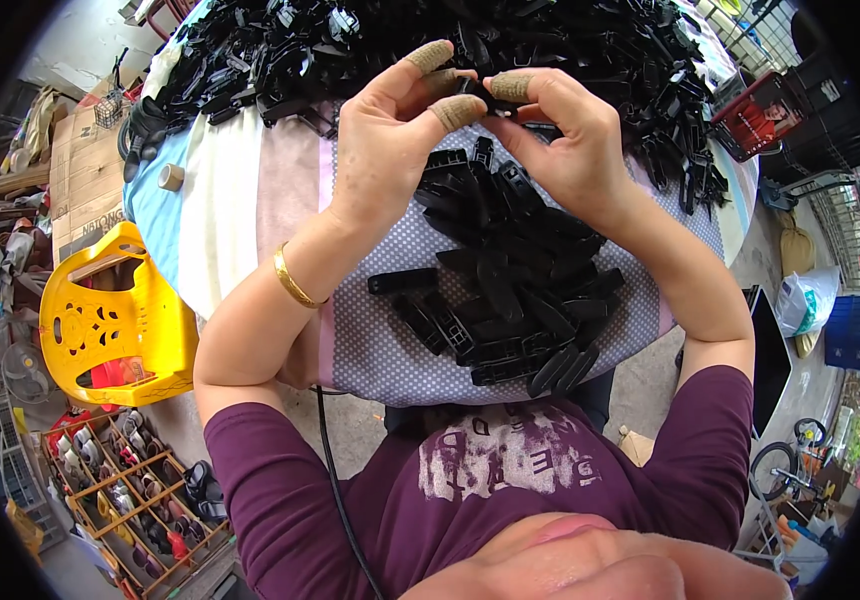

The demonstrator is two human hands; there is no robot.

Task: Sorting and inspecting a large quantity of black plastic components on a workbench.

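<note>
Above the far half of the table, my left hand (pixel 385 150) and my right hand (pixel 575 140) meet fingertip to fingertip. Between them they pinch a small black plastic part (pixel 472 92), mostly covered by the fingers, so its exact kind cannot be made out. Tan wraps cover several fingertips. Below my hands lies a loose heap of long black plastic pieces (pixel 495 285), some with small frame-like openings. Beyond my fingers, a much larger pile of black plastic parts (pixel 250 60) spreads across the far side of the table.
A patterned cloth (pixel 360 340) covers the table, with a tape roll (pixel 171 177) near its left edge. Left of the table stands a yellow plastic chair (pixel 165 340); a shoe rack (pixel 135 490) is nearer. A red basket (pixel 758 118) sits at the right. A dark cable (pixel 328 450) hangs beside me.
</note>
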